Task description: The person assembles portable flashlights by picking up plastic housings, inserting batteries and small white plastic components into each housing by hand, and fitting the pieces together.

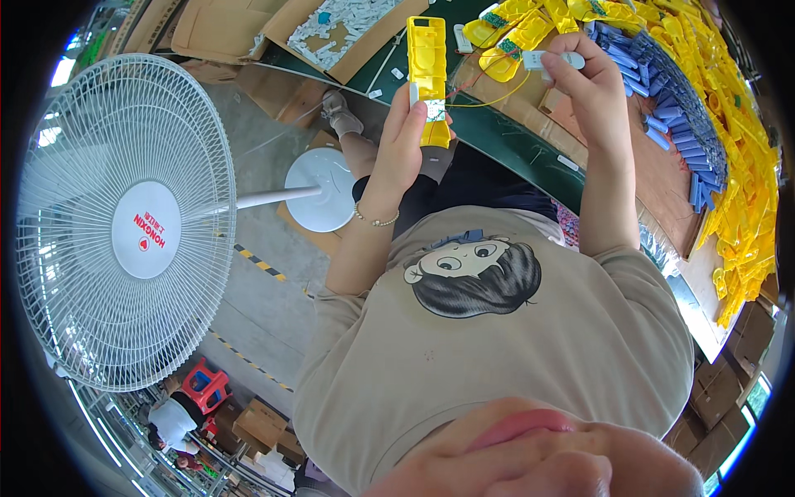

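Note:
Upright in my left hand [401, 142] is a long yellow plastic housing [427, 62] with moulded compartments, its fingers closed round the lower part. A small white board [434, 110] lies in the housing beside my thumb. Thin red and yellow wires [495, 101] run from it toward the right. My right hand [590, 83] pinches a small white piece [535, 60] between thumb and fingertips, apart from the housing. Whether the wires join this piece, I cannot tell. Nearby lie several yellow housings [523, 37] with green circuit boards in them.
Blue cylinders [691, 149] lie in a heap at the right, beside a large pile of yellow plastic parts [741, 207]. A cardboard box [364, 55] at the far side holds small white pieces [335, 33]. A standing fan [124, 224] is close on my left.

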`<state>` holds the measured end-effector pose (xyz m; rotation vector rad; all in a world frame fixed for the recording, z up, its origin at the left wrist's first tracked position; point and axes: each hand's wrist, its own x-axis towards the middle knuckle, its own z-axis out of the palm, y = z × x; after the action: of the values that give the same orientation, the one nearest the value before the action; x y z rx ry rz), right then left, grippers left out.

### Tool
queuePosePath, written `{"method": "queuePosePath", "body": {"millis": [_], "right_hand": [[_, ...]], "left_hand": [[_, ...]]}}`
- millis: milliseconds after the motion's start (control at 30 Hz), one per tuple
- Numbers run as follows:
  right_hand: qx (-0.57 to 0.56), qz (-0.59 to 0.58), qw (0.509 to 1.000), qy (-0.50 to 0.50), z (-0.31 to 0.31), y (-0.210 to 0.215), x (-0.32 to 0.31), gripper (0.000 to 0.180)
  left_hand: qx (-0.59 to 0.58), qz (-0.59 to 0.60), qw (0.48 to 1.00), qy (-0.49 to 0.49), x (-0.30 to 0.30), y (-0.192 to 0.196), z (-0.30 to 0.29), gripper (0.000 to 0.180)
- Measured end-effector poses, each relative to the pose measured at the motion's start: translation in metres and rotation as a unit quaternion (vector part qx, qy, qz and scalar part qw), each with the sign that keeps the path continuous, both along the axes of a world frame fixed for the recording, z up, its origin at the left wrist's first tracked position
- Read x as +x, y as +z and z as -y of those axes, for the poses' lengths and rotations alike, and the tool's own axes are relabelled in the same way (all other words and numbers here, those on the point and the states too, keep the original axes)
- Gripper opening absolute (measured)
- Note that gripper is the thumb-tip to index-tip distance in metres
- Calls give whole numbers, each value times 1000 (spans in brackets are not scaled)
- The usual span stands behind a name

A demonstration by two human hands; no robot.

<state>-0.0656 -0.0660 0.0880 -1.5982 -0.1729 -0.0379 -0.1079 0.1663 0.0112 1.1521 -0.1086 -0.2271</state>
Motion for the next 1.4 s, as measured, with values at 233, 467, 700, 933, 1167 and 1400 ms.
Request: {"method": "queuePosePath", "body": {"millis": [233, 467, 700, 933, 1167, 1400], "right_hand": [[-68, -103, 979, 160, 22, 17, -3, 23], [351, -200, 885, 233, -9, -23, -7, 27], [114, -209, 971, 22, -17, -21, -6, 23], [214, -213, 950, 77, -11, -22, -9, 31], [-151, 6, 986, -76, -18, -43, -5, 35], [-134, -98, 985, -54, -22, -45, 0, 37]], "left_hand": [[-8, -10, 1000, 15, -4, -10, -1, 36], [34, 3, 998, -51, -20, -7, 15, 35], [44, 34, 993, -104, -22, -8, 30, 40], [169, 72, 979, -91, -26, -8, 26, 40], [27, 15, 992, -121, -30, -9, 32, 45], [-4, -21, 990, -142, -39, -9, 40, 46]]}}
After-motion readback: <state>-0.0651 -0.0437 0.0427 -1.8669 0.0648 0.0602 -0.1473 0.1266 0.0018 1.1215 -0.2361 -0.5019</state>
